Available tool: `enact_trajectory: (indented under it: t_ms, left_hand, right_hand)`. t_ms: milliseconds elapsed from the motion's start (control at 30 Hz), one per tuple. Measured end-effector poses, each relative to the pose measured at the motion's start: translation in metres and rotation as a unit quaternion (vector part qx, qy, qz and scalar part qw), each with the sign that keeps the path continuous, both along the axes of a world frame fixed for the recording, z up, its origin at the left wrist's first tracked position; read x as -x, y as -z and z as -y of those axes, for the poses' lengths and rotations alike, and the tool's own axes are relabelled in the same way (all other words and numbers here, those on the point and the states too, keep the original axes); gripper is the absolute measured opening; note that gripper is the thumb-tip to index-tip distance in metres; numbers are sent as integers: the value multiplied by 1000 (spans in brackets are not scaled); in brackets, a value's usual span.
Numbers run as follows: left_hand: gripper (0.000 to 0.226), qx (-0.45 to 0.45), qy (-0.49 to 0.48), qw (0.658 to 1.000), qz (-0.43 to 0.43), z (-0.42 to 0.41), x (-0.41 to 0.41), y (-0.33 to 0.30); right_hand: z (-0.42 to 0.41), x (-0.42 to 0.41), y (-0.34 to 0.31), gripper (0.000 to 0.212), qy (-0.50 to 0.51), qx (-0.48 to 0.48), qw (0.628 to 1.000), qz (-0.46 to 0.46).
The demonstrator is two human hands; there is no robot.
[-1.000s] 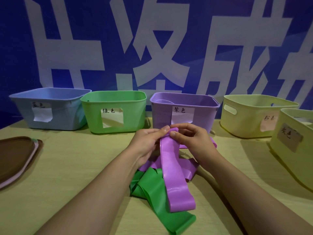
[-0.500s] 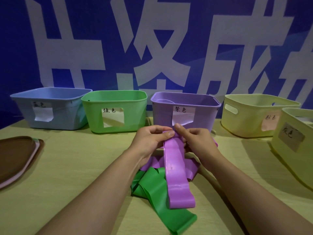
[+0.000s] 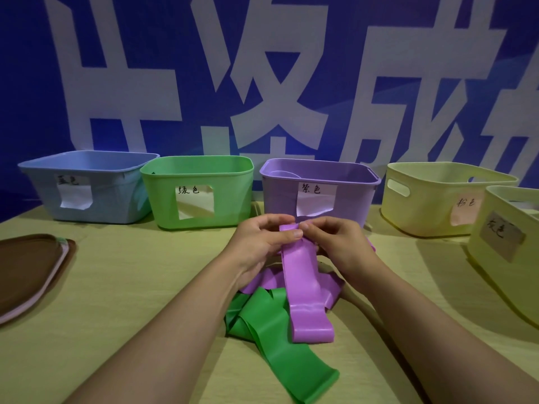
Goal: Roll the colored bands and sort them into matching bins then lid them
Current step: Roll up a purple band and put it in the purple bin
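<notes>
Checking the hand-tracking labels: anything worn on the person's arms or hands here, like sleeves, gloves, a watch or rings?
Nothing worn that shows. The left hand and right hand are bare, with no gloves, and no rings are visible. Both forearms are bare down to the bottom edge of the picture: no sleeves, watch, bands or markers. Fingernails are short and plain.

A yellowish-green table (image 3: 116,287) with a faint wood-like grain fills the lower part of the view. Behind it hangs a deep blue banner (image 3: 35,83) printed with very large white characters (image 3: 262,83), cut off at the top and right edges. Its blue ground looks slightly lighter toward the right, perhaps from a printed streak or the lighting.
</notes>
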State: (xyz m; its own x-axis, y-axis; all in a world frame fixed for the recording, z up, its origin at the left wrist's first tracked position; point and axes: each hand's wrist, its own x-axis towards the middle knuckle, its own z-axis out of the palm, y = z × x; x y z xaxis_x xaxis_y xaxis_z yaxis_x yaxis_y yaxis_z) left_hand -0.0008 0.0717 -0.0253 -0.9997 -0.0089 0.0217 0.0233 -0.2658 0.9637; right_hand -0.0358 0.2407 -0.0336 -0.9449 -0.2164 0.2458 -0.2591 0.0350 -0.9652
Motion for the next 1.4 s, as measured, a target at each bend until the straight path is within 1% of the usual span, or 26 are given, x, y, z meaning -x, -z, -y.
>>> enact_trajectory:
  t_ms: [33, 67, 133, 233, 367, 533, 633, 667, 733, 800, 867, 1000, 1133, 1233, 1300, 1400]
  left_hand:
    - [53, -12, 5, 1000, 3, -1, 0, -1]
    - [55, -16, 4, 1000, 7, -2, 0, -1]
    - [48, 0, -10, 1000, 23, -3, 1, -2]
    - [46, 31, -38, 998, 47, -3, 2, 0]
    - [41, 48, -39, 997, 47, -3, 1, 1]
    - [35, 41, -40, 997, 47, -2, 3, 3]
    - [29, 26, -38, 998, 43, -1, 3, 1]
    - [29, 21, -37, 998, 39, -1, 3, 1]
    - [28, 14, -34, 999, 33, -1, 3, 1]
    - [24, 10, -30, 999, 27, -1, 4, 2]
    - [18, 13, -26, 999, 20, -2, 5, 1]
    - [9, 14, -14, 1000, -2, -3, 4, 2]
    - [12, 26, -18, 999, -17, -1, 5, 3]
    - [16, 29, -23, 999, -19, -1, 5, 3]
    - [20, 37, -23, 999, -20, -1, 5, 3]
    - [24, 47, -20, 998, -20, 1, 5, 3]
  right_hand:
    - [0, -1, 0, 15, -3, 7, 1000, -2]
    - [0, -1, -1, 16, -6, 12, 1000, -4]
    - [1, -2, -2, 17, -10, 10, 1000, -9]
    - [1, -3, -3, 18, -14, 8, 1000, -22]
    - [0, -6, -5, 15, -16, 6, 999, -33]
    - [0, -7, -5, 22, -26, 14, 999, -19]
    - [1, -8, -7, 24, -43, 53, 998, 8]
    - [1, -8, -7, 27, -51, 65, 996, 20]
    - [1, -8, -7, 40, -58, 71, 995, 39]
    - [2, -8, -8, 51, -36, 62, 996, 54]
    - [2, -10, -9, 55, 1, 44, 997, 62]
    - [2, -13, -9, 50, 50, -18, 997, 57]
    - [3, -14, -9, 55, 57, -35, 996, 54]
    - [2, -14, -9, 52, 55, -42, 996, 51]
    - [2, -14, -8, 48, 50, -42, 997, 44]
    - [3, -11, -6, 35, 44, -50, 998, 22]
